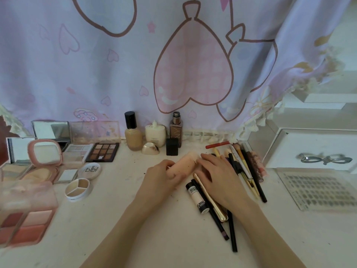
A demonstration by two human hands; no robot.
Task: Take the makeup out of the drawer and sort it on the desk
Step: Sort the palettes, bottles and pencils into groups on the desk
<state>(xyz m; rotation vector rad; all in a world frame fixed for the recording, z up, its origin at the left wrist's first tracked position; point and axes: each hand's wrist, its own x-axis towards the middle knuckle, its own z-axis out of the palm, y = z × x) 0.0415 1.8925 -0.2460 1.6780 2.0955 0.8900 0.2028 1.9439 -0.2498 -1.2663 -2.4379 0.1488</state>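
- Desk (119, 219): white, scuffed top; bare patch in the near centre between the forearms, and at near right below the lash tray (316, 188).
- Left side crowded: open palettes, pink compact (44, 151), brown eyeshadow palette (103, 152), round three-part concealer pot (78, 188).
- Back edge meets a lilac curtain (116, 64) with pink heart prints; foundation bottle (133, 132), cream bottle (155, 133) and dark bottle (176, 128) stand upright along it.
- White drawer unit (313, 147) with a bow handle at right.
- Peach tube (183, 164) lies at desk centre, long axis running from near-left to far-right.
- Left hand (161, 177) grips the tube's near end, fingers curled round it.
- Right hand (218, 175) lies flat, fingers straight, tips touching the tube's far end; seems to rest on the pencil pile, contact unclear.
- Pencils and brushes (249, 171) fan out beside the right hand; white tube (197, 197) points away from the person.
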